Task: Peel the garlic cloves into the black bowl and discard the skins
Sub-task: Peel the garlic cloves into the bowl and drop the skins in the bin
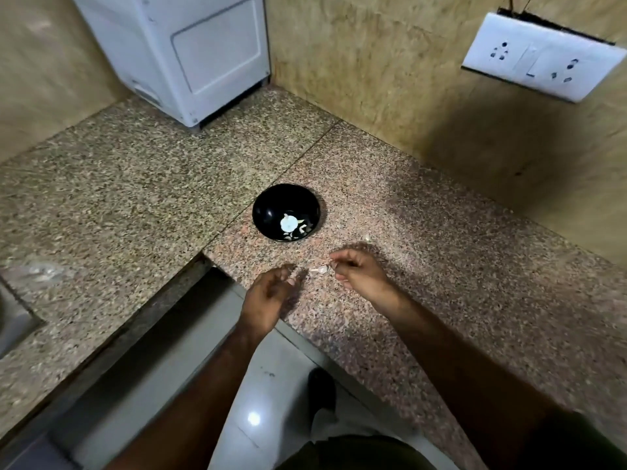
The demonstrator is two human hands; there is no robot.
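Observation:
A black bowl (pixel 286 212) sits on the granite counter (pixel 135 184) near the inner corner. Inside it lie a white garlic bulb (pixel 288 222) and a few pale skin scraps. Just in front of the bowl, my right hand (pixel 356 269) pinches a small pale garlic clove (pixel 319 269) at its fingertips. My left hand (pixel 268 296) hovers a little left of the clove, fingers loosely curled and holding nothing. A tiny pale scrap (pixel 367 237) lies on the counter to the right of the bowl.
A white appliance (pixel 183 56) stands at the back of the counter. A socket panel (pixel 539 57) is on the right wall. A sink edge (pixel 13 320) shows at far left. The counter's cut-out edge (pixel 217 262) and tiled floor lie below my arms.

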